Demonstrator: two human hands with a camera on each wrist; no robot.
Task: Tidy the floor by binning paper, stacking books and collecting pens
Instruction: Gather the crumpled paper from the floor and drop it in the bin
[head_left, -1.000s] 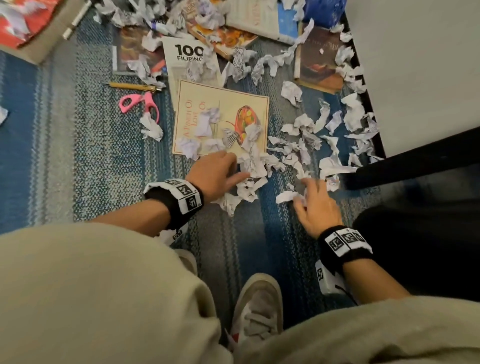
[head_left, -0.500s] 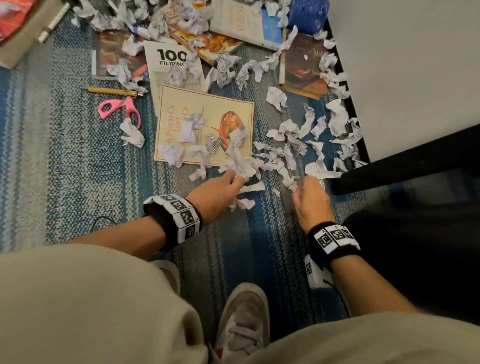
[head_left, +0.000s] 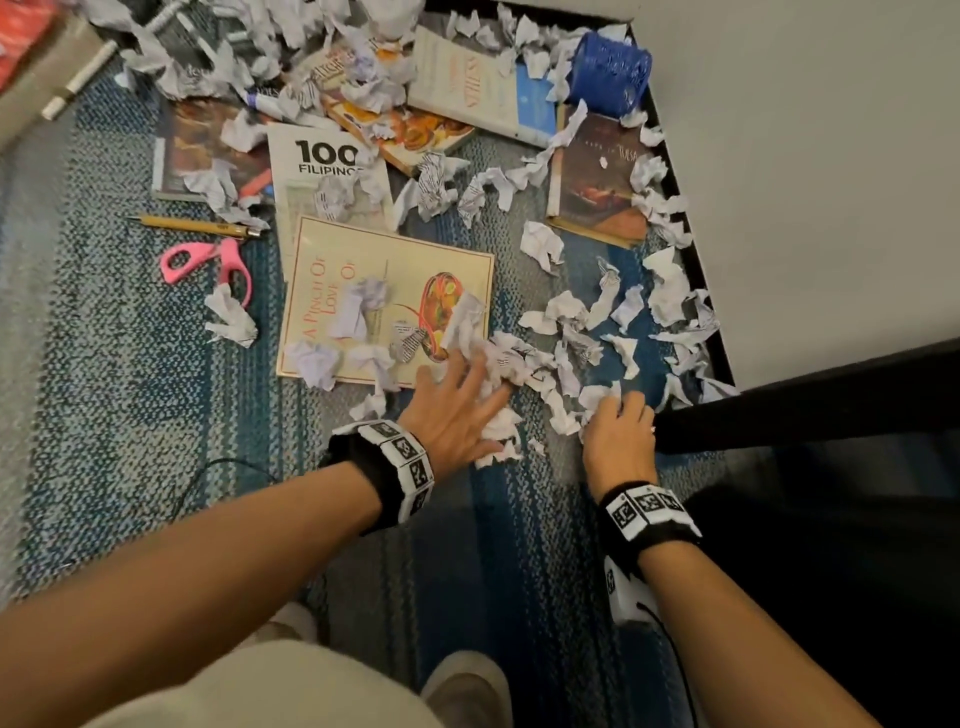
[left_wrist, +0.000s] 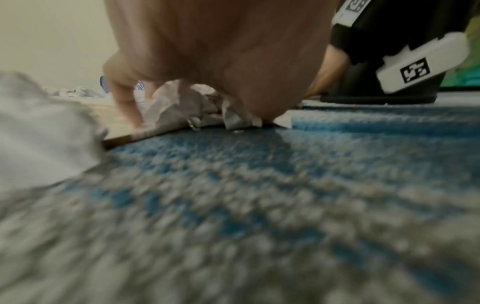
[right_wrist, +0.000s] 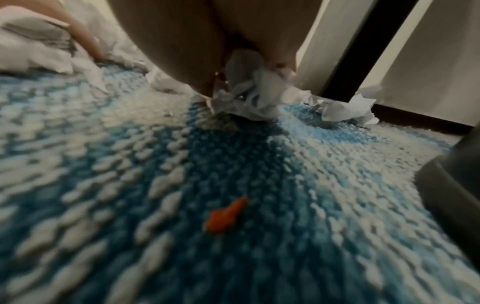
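As your left hand has reached onto the book's corner, spread over paper, your right hand clutches scraps; binning comes next.

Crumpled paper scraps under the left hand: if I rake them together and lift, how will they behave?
The crumpled paper scraps look thin and loosely wadded, so they are probably very light and will squash under the left hand. Being many separate pieces, some will likely slip out of a handful. On the carpet they should drag rather than roll.
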